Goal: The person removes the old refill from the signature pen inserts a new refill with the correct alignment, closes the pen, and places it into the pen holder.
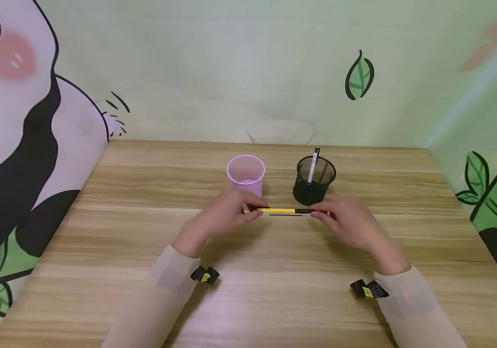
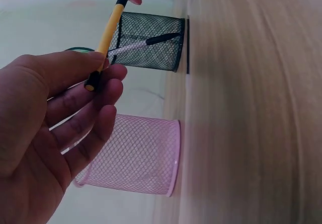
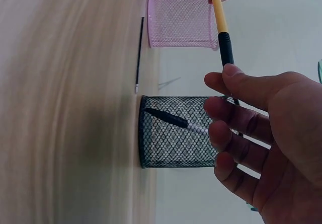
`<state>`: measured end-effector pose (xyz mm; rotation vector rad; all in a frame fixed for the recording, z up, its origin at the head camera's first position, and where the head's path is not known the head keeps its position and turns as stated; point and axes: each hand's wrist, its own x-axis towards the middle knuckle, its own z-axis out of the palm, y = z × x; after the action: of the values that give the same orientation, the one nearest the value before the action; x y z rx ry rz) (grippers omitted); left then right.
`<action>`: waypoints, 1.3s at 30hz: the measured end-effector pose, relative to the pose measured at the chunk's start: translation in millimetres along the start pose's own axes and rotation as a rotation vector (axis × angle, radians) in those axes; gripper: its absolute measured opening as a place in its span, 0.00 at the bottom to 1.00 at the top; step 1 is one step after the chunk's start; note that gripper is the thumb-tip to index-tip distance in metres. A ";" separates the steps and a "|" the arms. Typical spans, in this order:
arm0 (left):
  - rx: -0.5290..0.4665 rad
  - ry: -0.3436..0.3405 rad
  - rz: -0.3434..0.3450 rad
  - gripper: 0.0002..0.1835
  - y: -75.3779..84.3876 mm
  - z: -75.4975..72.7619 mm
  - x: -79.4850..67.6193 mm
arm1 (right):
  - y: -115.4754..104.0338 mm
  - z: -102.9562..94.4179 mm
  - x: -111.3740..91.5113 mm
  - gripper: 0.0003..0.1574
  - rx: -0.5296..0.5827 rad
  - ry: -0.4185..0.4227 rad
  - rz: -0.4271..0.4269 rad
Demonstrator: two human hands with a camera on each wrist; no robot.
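Observation:
A yellow-and-black pen is held level above the table, one end in each hand. My left hand pinches its left end between thumb and fingers; in the left wrist view that black end pokes out past the thumb. Its other black end is pinched by my right hand, whose remaining fingers are loosely bent. On the table just below the pen lies a thin dark stick with a pale tip, like a pen refill. My left hand partly covers a pink mesh cup behind it.
Behind my right hand stands a black mesh pen cup with a white, black-ended pen leaning inside. The wooden table ends at a printed cloth backdrop at the back and sides.

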<state>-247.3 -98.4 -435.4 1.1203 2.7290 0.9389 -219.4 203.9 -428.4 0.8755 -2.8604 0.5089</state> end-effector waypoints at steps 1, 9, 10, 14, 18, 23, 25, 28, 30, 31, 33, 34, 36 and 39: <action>-0.005 -0.012 -0.003 0.10 -0.5 1.3 0.1 | 0.6 1.5 -0.1 0.13 0.000 -0.004 0.002; -0.005 -0.093 -0.037 0.10 -5.2 11.1 0.1 | 4.6 15.8 -0.5 0.13 -0.005 -0.076 0.044; -0.017 -0.101 -0.052 0.10 -5.8 12.4 0.2 | 4.9 17.4 -0.6 0.12 -0.006 -0.078 0.047; -0.033 -0.100 -0.092 0.09 -7.4 16.4 0.9 | 7.5 24.0 -0.1 0.10 -0.009 -0.068 0.040; -0.001 -0.090 -0.119 0.08 -8.1 19.2 1.5 | 9.1 27.3 0.9 0.09 -0.004 -0.055 0.045; 0.031 -0.092 -0.156 0.07 -8.1 21.2 2.3 | 9.6 28.3 2.6 0.08 0.002 -0.047 0.068; 0.036 -0.089 -0.168 0.07 -7.6 21.4 2.2 | 9.6 28.8 3.6 0.08 0.005 -0.045 0.074; 0.056 -0.078 -0.174 0.06 -7.5 22.0 1.7 | 9.3 30.0 4.9 0.07 0.010 -0.041 0.079; 0.076 -0.069 -0.170 0.06 -7.8 22.8 1.5 | 9.2 30.7 5.3 0.07 0.015 -0.040 0.084; 0.084 -0.066 -0.168 0.06 -8.0 23.4 1.6 | 9.4 31.2 5.4 0.07 0.016 -0.040 0.083; 0.096 -0.061 -0.166 0.06 -8.6 24.8 1.8 | 9.5 31.9 5.3 0.07 0.013 -0.043 0.083; 0.100 -0.060 -0.164 0.06 -8.9 25.6 1.9 | 9.7 32.2 5.1 0.07 0.012 -0.046 0.082; 0.103 -0.061 -0.160 0.06 -9.7 27.3 2.3 | 10.4 33.2 4.5 0.08 0.007 -0.055 0.081; 0.107 -0.065 -0.153 0.06 -10.8 29.9 2.8 | 11.4 34.6 3.6 0.08 0.003 -0.073 0.079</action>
<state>-248.3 -87.1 -465.2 0.9218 2.7932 0.7319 -229.0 198.9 -463.3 0.8010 -2.9713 0.4988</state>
